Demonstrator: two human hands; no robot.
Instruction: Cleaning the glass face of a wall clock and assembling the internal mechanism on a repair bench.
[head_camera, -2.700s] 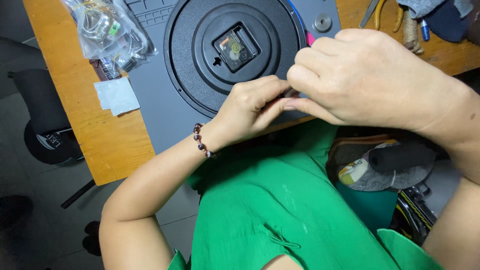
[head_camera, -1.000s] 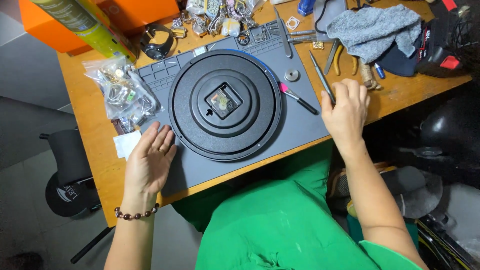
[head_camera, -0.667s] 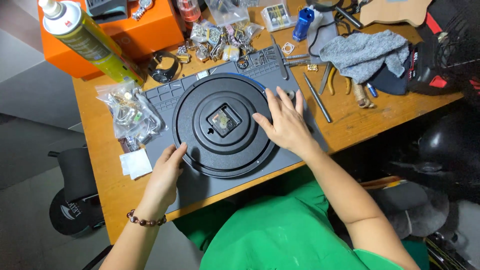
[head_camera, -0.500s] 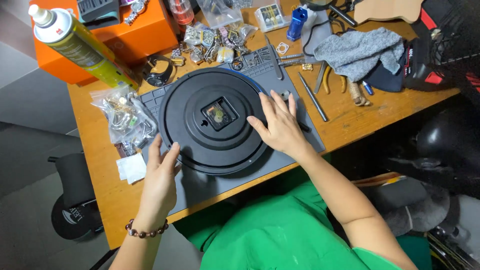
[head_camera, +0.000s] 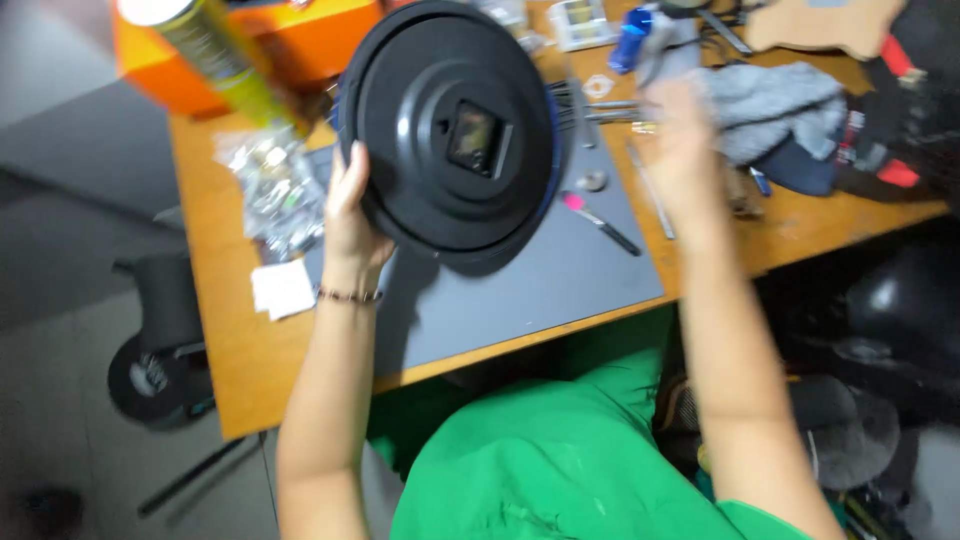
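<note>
Our left hand (head_camera: 350, 225) has its fingers clenched on the left rim of the round black clock (head_camera: 450, 135), back side toward us, its small square movement (head_camera: 478, 138) showing at the centre. Half a second ago the clock lay flat on the grey mat (head_camera: 520, 285) with both hands resting on it; now we see it lifted clear of the mat and tilted upright above the desk (head_camera: 225, 330). Our right hand (head_camera: 685, 150) has left the clock and hovers, blurred, over the right edge of the mat, fingers released and holding nothing that we can make out. A pink-tipped tool (head_camera: 598, 222) lies on the mat just right of the clock. Left of the hand lie a clear bag of small parts (head_camera: 275, 195) and a white paper scrap (head_camera: 283, 288). An orange box (head_camera: 290, 45) and a spray can (head_camera: 215, 55) stand at the back; a grey cloth (head_camera: 775, 105) lies at the right. Grey floor shows beyond the desk's left edge.
</note>
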